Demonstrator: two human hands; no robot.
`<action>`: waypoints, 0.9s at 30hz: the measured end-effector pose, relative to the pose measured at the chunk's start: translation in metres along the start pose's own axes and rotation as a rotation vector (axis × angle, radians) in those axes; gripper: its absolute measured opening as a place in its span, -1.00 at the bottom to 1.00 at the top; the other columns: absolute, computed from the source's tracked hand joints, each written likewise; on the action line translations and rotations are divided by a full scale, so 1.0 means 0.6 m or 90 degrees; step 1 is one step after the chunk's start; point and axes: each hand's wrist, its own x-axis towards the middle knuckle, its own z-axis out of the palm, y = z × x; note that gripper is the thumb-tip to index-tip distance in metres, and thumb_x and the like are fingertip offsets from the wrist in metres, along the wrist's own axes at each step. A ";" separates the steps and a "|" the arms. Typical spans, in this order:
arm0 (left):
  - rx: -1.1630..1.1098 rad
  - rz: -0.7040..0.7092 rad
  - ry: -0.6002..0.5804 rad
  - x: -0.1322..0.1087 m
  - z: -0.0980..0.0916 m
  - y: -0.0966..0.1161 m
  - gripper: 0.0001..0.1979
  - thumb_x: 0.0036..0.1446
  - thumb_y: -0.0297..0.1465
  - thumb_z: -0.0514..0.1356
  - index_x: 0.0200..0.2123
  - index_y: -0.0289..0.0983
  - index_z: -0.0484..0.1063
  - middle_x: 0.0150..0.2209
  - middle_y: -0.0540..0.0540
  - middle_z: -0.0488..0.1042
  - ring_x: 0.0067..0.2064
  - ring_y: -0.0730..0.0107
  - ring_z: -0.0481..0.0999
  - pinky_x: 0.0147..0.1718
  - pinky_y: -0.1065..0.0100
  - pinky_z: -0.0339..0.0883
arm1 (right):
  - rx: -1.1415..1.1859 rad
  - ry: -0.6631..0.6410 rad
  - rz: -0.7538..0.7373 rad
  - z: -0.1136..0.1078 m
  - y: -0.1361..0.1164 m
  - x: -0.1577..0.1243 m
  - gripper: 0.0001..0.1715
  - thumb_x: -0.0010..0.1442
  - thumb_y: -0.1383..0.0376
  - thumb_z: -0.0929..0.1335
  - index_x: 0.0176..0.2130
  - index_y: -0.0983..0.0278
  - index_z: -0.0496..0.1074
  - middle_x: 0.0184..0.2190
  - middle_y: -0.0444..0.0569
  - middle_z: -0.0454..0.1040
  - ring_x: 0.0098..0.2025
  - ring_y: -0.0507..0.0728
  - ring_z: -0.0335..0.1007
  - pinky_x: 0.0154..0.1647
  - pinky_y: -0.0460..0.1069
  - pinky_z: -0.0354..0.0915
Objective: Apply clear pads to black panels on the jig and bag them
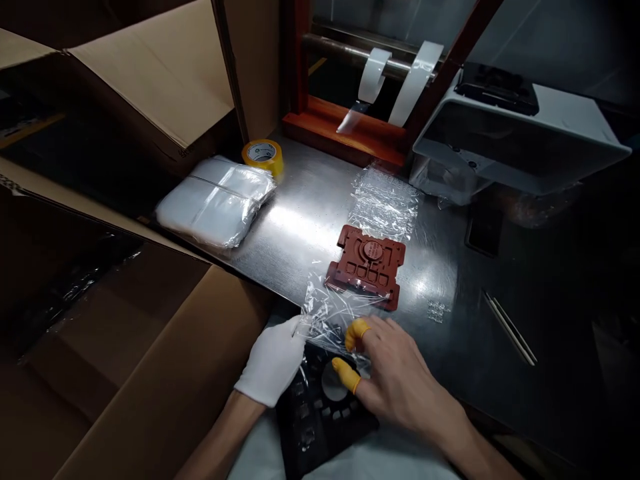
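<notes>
My left hand, in a white glove, pinches the edge of a crinkled clear plastic bag. My right hand wears yellow finger cots on thumb and forefinger. Those two are spread apart above a black panel, with nothing visibly gripped between them. The panel has a round opening and several small cutouts, and it lies tilted at the table's front edge, over my lap. Whether its upper end is inside the bag I cannot tell. Just beyond, the bag overlaps a reddish-brown moulded fixture with a round centre and square recesses.
Behind the fixture lies clear plastic film. A bag stack and yellow tape roll sit left, beside open cardboard boxes. Small clear pieces, two thin sticks and a phone are right. White tape rolls hang behind.
</notes>
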 end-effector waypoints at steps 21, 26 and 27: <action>-0.075 -0.215 0.138 -0.075 -0.008 0.003 -0.73 0.26 -0.07 0.15 -0.04 0.19 0.56 0.04 0.29 0.55 0.14 0.28 0.49 0.15 0.33 0.26 | 0.114 -0.043 0.022 0.083 0.079 -0.133 -0.90 0.24 0.42 0.27 -0.24 0.24 0.33 -0.37 -0.07 0.38 -0.39 0.08 0.30 -0.36 -0.02 0.16; 0.008 -0.151 0.192 -0.078 -0.003 0.020 -0.72 0.28 -0.10 0.12 -0.04 0.14 0.57 0.02 0.24 0.57 0.07 0.22 0.55 0.05 0.31 0.32 | 0.276 -0.018 -0.133 0.079 0.020 -0.115 -0.87 0.08 0.42 0.31 -0.32 0.22 0.27 -0.45 -0.12 0.34 -0.42 0.08 0.22 -0.43 -0.02 0.08; 0.018 -0.130 0.188 -0.076 -0.002 0.025 -0.72 0.28 -0.11 0.12 -0.04 0.12 0.57 0.02 0.22 0.57 0.06 0.21 0.56 0.05 0.31 0.32 | 0.287 0.012 -0.131 0.078 0.010 -0.104 -0.86 0.06 0.41 0.31 -0.36 0.22 0.23 -0.45 -0.12 0.32 -0.41 0.08 0.22 -0.41 -0.02 0.08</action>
